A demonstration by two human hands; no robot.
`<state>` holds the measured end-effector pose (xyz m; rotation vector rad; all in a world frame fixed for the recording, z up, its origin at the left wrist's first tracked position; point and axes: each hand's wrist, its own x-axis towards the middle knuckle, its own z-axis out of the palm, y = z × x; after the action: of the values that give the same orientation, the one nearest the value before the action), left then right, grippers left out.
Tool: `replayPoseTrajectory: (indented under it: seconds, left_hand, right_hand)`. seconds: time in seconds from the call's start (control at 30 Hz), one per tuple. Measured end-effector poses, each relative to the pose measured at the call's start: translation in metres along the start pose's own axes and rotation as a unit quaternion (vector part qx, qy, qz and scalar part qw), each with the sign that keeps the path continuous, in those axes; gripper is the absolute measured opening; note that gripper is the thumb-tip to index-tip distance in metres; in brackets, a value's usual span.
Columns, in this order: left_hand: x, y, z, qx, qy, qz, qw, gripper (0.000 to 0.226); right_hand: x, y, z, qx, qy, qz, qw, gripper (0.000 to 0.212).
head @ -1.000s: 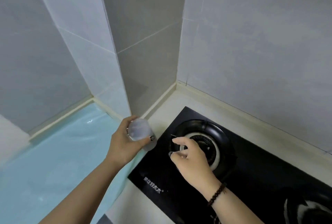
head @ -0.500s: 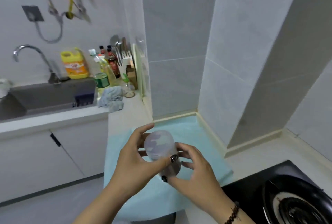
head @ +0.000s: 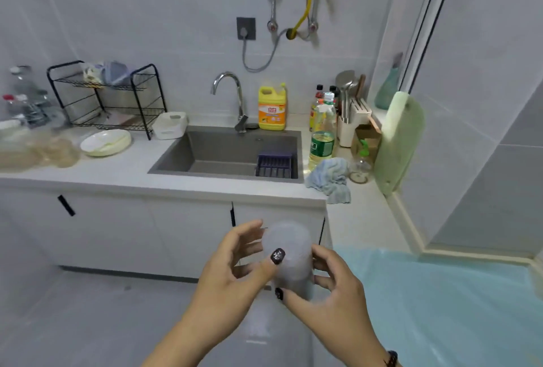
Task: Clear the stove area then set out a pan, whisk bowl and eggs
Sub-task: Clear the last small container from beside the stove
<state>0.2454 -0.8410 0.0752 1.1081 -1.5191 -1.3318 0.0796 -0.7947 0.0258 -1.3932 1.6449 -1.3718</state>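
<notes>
Grey sink and yellow detergent jug behind; both hands, left hand and right hand, clasp a frosted, rounded plastic cup.

Both hands hold a frosted cup above the floor: left hand with thumb across its front, right hand gripping its lower side. Behind, the worktop carries a sink, yellow bottle, and blue cloth.

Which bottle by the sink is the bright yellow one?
The yellow jug standing behind the sink, just right of the tap. It alone is solid yellow with a handle; the bottles farther right are clear or dark.
</notes>
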Motion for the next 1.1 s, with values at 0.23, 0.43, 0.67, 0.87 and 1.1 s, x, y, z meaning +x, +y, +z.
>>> replayPoseTrajectory:
  seconds: [0.23,0.43,0.67,0.87,1.1]
  left_hand:
    - [0.055,-0.026,-0.128,-0.045,-0.005,-0.179,0.983,0.054]
    - [0.089,-0.042,-0.215,-0.121,0.033,-0.245,0.961,0.060]
    - [0.141,-0.068,-0.315,-0.212,0.076,-0.294,0.929,0.058]
    - [0.211,-0.084,-0.397,-0.258,0.224,-0.313,0.886,0.066]
    - [0.265,-0.095,-0.491,-0.243,0.319,-0.297,0.867,0.055]
  right_hand:
    - [0.071,-0.029,0.135,0.025,-0.052,-0.010,0.998,0.065]
    - [0.127,-0.050,0.220,0.005,-0.146,-0.032,0.989,0.062]
    - [0.201,-0.046,0.339,0.023,-0.250,-0.046,0.967,0.065]
    - [0.293,-0.058,0.451,0.015,-0.360,-0.059,0.931,0.069]
    - [0.372,-0.100,0.554,-0.001,-0.441,-0.098,0.892,0.073]
